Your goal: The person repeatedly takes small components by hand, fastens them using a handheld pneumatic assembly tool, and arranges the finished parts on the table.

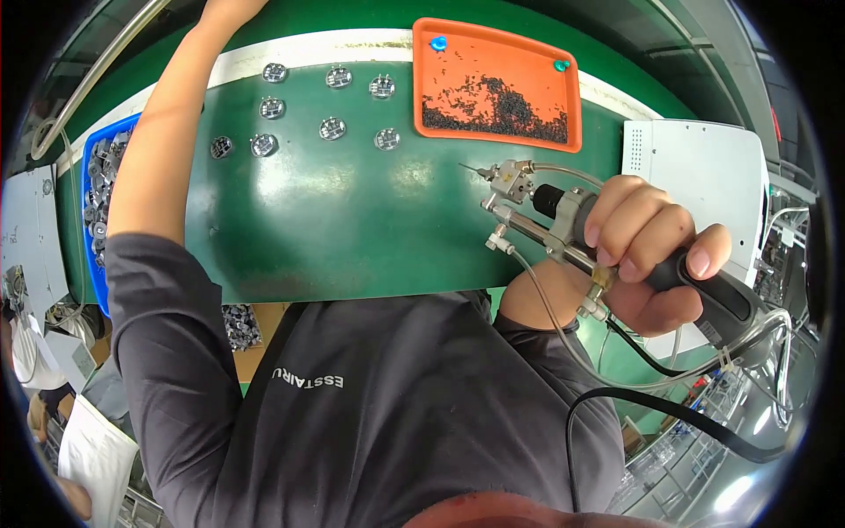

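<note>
My right hand point(647, 242) is wrapped round a grey-and-black screwdriver-like power tool point(563, 211) with a metal block, hose fittings and a thin metal tip. The tip points left, above the green tabletop point(317, 229) and below the orange tray point(421, 79). Small black screw-like pieces point(510, 110) lie heaped along the tray's near side. Stretched out to the far left, my left arm ends at the top edge, where my left hand point(231, 9) is cut off and its fingers are hidden. Several small round clear-and-silver parts point(332, 128) stand spaced out on the table.
A blue bin point(88, 176) of dark grey parts stands left, partly behind my left arm. On the right is a white box-shaped machine point(695, 176). Clear hoses point(554, 326) and a black cable point(678, 414) hang from the tool. A carton point(255, 352) shows below the table's near edge.
</note>
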Motion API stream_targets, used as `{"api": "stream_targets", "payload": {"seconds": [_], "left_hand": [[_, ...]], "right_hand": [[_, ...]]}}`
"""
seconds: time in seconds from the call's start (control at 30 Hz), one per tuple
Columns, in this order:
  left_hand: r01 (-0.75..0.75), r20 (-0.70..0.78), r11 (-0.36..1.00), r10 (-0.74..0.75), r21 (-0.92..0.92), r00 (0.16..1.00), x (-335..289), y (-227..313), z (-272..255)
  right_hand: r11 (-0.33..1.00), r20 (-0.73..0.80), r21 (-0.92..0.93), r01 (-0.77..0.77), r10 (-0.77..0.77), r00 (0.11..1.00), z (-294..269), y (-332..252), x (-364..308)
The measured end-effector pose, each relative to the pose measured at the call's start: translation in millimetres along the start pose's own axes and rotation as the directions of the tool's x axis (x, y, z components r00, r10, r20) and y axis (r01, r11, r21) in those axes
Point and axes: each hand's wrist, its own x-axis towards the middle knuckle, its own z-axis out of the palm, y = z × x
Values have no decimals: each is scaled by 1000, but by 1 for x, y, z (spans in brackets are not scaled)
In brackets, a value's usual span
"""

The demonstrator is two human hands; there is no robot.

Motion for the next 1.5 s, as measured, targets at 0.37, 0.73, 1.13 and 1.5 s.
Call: {"api": "stream_targets", "payload": {"seconds": [0.37,0.73,1.13,1.5], "left_hand": [[-165,190,771,59,614,980,-100,97,214],[-143,205,738,6,660,979,-130,69,251],[-132,202,759,1,638,979,-130,66,249],[-117,191,749,-12,652,982,-134,66,249]], "right_hand": [[992,42,-51,-116,118,992,-9,-16,-3],[979,154,23,-203,197,968,-11,0,-1],[972,185,2,-237,232,955,-12,6,-1],[974,192,11,-224,218,957,-11,9,-5]]}}
